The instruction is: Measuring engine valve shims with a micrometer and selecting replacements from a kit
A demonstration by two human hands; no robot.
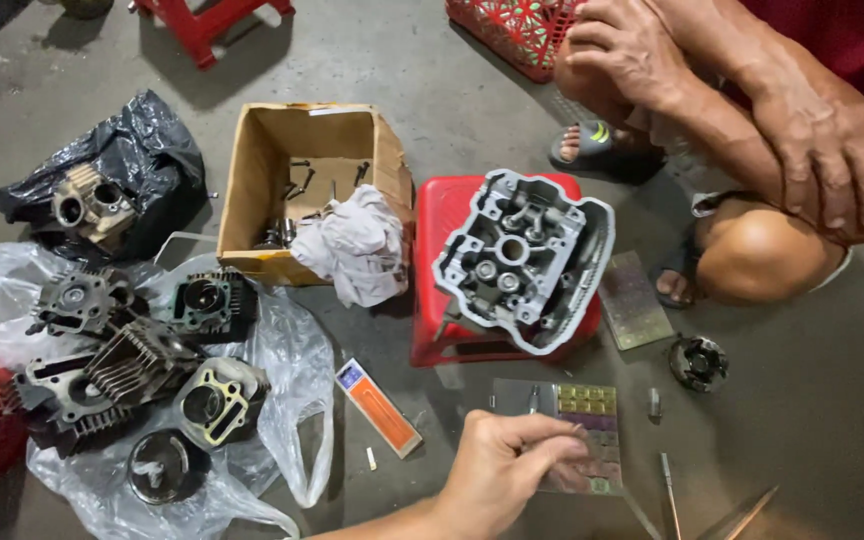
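My left hand (507,470) reaches in from the bottom edge, fingers bunched together and resting on a clear compartmented box of small parts (587,402) on the concrete floor. Whether anything is pinched between the fingertips is hidden. My right hand is out of view. Just beyond the box, a grey metal cylinder head (520,258) lies on a low red stool (442,215). A thin orange and blue packet (378,406) lies left of my hand.
Another person squats at the top right, hands (832,160) on their knees. A cardboard box (252,160) holds bolts and a white rag (357,245). Several engine cylinders (132,365) lie on plastic bags at left. A small round part (697,360) and thin tools (667,482) lie at right.
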